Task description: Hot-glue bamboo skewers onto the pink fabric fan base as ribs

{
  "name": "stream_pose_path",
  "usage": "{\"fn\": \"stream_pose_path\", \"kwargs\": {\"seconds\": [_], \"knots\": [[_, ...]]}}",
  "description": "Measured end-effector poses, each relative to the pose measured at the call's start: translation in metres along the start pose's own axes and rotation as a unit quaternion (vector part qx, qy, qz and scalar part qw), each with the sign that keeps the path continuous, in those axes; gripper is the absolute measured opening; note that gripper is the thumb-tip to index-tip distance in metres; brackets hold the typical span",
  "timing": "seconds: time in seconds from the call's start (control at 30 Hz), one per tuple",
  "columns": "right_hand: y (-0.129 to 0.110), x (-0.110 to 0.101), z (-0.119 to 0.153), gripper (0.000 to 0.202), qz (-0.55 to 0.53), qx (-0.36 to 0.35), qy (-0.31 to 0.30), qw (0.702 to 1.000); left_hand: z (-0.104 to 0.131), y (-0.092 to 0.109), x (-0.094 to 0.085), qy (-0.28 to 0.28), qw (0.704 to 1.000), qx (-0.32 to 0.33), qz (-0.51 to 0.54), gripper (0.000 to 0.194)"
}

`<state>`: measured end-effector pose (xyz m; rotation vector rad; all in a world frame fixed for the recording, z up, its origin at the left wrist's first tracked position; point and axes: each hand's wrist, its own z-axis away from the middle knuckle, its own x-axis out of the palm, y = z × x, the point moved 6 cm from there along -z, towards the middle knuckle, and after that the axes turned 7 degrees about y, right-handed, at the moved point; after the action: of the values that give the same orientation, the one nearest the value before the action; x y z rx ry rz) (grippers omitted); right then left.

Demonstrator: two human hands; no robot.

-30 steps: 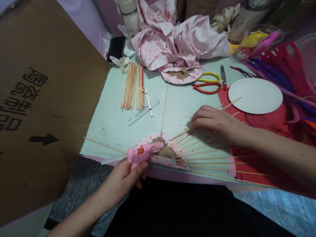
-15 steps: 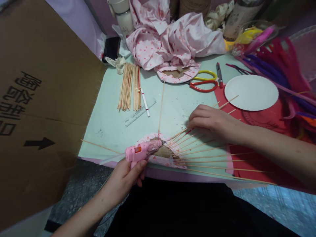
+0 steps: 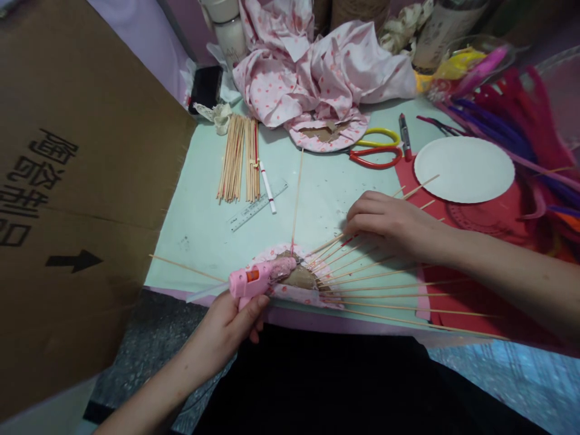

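Observation:
My left hand (image 3: 242,314) is wrapped round the handle of a pink hot glue gun (image 3: 258,278), a clear glue stick (image 3: 206,293) jutting from its back. The gun's nozzle points right, at the inner ends of sticks on a fabric-covered cardboard disc (image 3: 294,296). Several thin wooden sticks (image 3: 385,281) fan out to the right from the disc. One more stick (image 3: 296,199) points away from me, and another (image 3: 181,266) reaches left. My right hand (image 3: 371,217) is closed on a wooden stick (image 3: 333,243) near the disc's upper right; its fingertips are partly hidden.
Behind lie a bundle of sticks (image 3: 238,160), a clear ruler (image 3: 258,205), a white pen (image 3: 267,187), scissors (image 3: 376,157) and crumpled pink fabric (image 3: 326,66). A white paper plate (image 3: 464,169) rests on red sheets (image 3: 480,223) at right. A cardboard box (image 3: 90,181) stands at left.
Almost nothing differs. Both hands hold their places, the glue gun's nozzle staying at the sticks' inner ends; the whole view has shifted very slightly.

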<state>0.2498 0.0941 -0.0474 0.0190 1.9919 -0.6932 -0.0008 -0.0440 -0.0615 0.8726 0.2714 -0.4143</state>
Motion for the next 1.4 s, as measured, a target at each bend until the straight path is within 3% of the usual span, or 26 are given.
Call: {"fn": "stream_pose_path", "kwargs": {"seconds": [0.47, 0.87, 1.13, 1.4], "knots": [[0.0, 0.003, -0.002, 0.026, 0.006, -0.011, 0.011, 1.0, 0.004, 0.001, -0.004, 0.001, 0.999, 0.013, 0.041, 0.05], [-0.004, 0.01, -0.007, 0.027, -0.006, -0.03, -0.034, 0.999, 0.001, -0.006, 0.0, 0.015, 0.999, 0.025, 0.034, 0.059], [-0.007, -0.003, -0.004, 0.028, -0.004, -0.052, 0.034, 0.998, 0.005, -0.007, 0.0, 0.019, 0.998, 0.028, 0.06, 0.058], [-0.002, 0.001, -0.002, 0.029, -0.009, -0.036, -0.004, 0.999, 0.004, -0.007, 0.001, 0.021, 0.995, 0.038, 0.095, 0.05]]}}
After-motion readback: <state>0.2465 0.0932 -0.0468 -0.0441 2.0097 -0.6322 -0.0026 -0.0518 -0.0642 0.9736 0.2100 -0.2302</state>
